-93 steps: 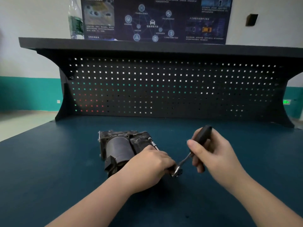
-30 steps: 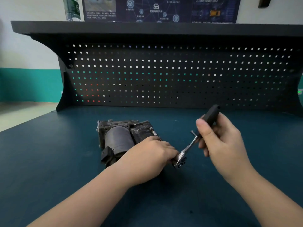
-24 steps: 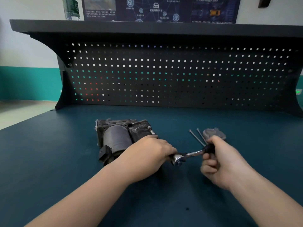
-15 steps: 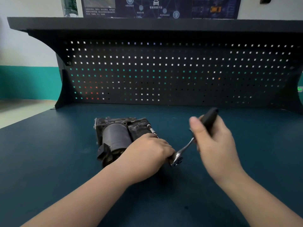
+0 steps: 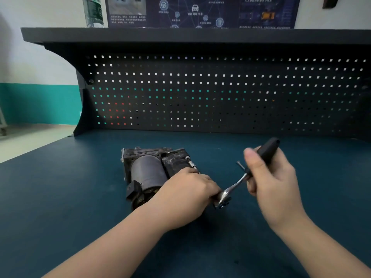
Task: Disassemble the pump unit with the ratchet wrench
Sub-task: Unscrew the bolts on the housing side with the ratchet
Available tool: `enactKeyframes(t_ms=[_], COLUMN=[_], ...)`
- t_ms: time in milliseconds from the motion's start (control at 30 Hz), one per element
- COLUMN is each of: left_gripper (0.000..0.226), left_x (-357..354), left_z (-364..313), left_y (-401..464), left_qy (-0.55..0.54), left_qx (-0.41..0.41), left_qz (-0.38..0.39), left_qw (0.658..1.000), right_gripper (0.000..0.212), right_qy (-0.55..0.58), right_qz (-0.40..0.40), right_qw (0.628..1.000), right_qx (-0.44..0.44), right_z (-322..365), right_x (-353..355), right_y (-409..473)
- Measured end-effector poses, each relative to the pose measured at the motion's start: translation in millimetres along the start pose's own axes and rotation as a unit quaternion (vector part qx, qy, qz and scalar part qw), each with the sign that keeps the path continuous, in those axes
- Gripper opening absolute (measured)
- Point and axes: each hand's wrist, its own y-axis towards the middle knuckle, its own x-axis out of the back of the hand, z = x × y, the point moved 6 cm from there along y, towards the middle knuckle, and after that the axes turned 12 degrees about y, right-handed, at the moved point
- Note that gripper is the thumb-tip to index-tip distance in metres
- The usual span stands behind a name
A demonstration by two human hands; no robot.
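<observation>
Pump unit [image 5: 149,173] sits mid-frame on the table [image 5: 60,197], looking mostly assembled. Left hand [image 5: 184,199] is clenched around its right end, right hand [image 5: 269,177] grips the ratchet wrench [image 5: 236,183] handle. One loose bolt [image 5: 240,165] is out; I'd guess plenty remains.

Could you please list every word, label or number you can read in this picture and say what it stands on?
Wall poster: Chinese text beside car and circle icons, too small and blurred to read.
Plastic bottle on the shelf: green label, print unreadable.
Pump unit and ratchet wrench: no readable markings.
</observation>
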Motion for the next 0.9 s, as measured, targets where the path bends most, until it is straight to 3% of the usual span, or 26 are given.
enactKeyframes(t_ms=[33, 100, 167, 233, 300, 367, 433, 500, 533, 567, 633, 700, 733, 800, 867, 900], left_gripper=[0.021, 0.021, 0.021, 0.021, 0.019, 0.017, 0.019, 0.021, 0.021, 0.021, 0.024, 0.024, 0.024, 0.022, 0.019, 0.018], left_x=[1.7, 5.4, 5.1, 1.3, -1.3, -3.0, -3.4, -1.0, 0.7, 2.7, 4.9, 4.7, 3.9, 1.8, -1.0, -1.7], left_z=[0.6, 0.6, 0.1, 0.9, 1.6, 0.6, -0.1, 0.3, 1.1, 2.4, 4.3, 1.6, 0.8, 0.6, -0.2, -1.0], left_y=[0.4, 1.8, 3.9, 2.1, -0.6, -1.1, -0.2, 0.3, 0.3, 0.1, 0.6, 2.0, 2.2, 1.0, -0.7, -1.0], left_qy=[-0.011, -0.043, -0.042, -0.039, -0.036, -0.005, 0.008, -0.009, -0.026, -0.047, -0.076, -0.068, -0.059, -0.039, -0.012, 0.002], left_qx=[0.010, 0.031, 0.026, 0.002, -0.014, -0.018, -0.008, 0.006, 0.019, 0.036, 0.058, 0.037, 0.022, 0.002, -0.011, -0.014], left_qz=[-0.016, -0.035, -0.016, 0.000, 0.009, 0.010, 0.004, -0.015, -0.027, -0.036, -0.041, -0.030, -0.027, -0.017, -0.009, -0.006], left_qw=[1.000, 0.998, 0.999, 0.999, 0.999, 1.000, 1.000, 1.000, 0.999, 0.998, 0.995, 0.997, 0.998, 0.999, 1.000, 1.000], right_gripper=[0.031, 0.033, 0.033, 0.032, 0.029, 0.026, 0.028, 0.026, 0.026, 0.027, 0.029, 0.031, 0.031, 0.029, 0.025, 0.027], right_qy=[0.074, 0.210, 0.252, 0.200, 0.103, -0.024, -0.096, -0.048, 0.019, 0.095, 0.226, 0.249, 0.235, 0.147, 0.002, -0.053], right_qz=[-0.064, -0.157, -0.186, -0.146, -0.037, 0.102, 0.149, 0.069, 0.001, -0.067, -0.165, -0.171, -0.138, -0.027, 0.088, 0.099], right_qw=[0.991, 0.921, 0.882, 0.927, 0.991, 0.991, 0.975, 0.994, 1.000, 0.988, 0.921, 0.902, 0.926, 0.985, 0.995, 0.990], right_qx=[-0.090, -0.288, -0.354, -0.281, -0.078, 0.083, 0.131, 0.070, -0.002, -0.100, -0.272, -0.307, -0.261, -0.087, 0.053, 0.081], right_z=[-15.1, -48.4, -58.2, -47.1, -14.8, 9.9, 11.8, 6.6, -3.3, -18.7, -48.4, -52.2, -45.5, -16.7, 6.4, 9.2], right_x=[9.7, 18.3, 20.4, 19.8, 10.0, -11.9, -21.8, -12.4, -1.5, 8.5, 18.1, 17.7, 14.6, 3.0, -15.9, -18.6], right_y=[2.0, -5.5, -9.7, -3.2, 4.2, -5.5, -10.8, -5.0, -0.6, 1.0, -4.2, -5.4, -1.4, 4.1, -1.2, -1.9])
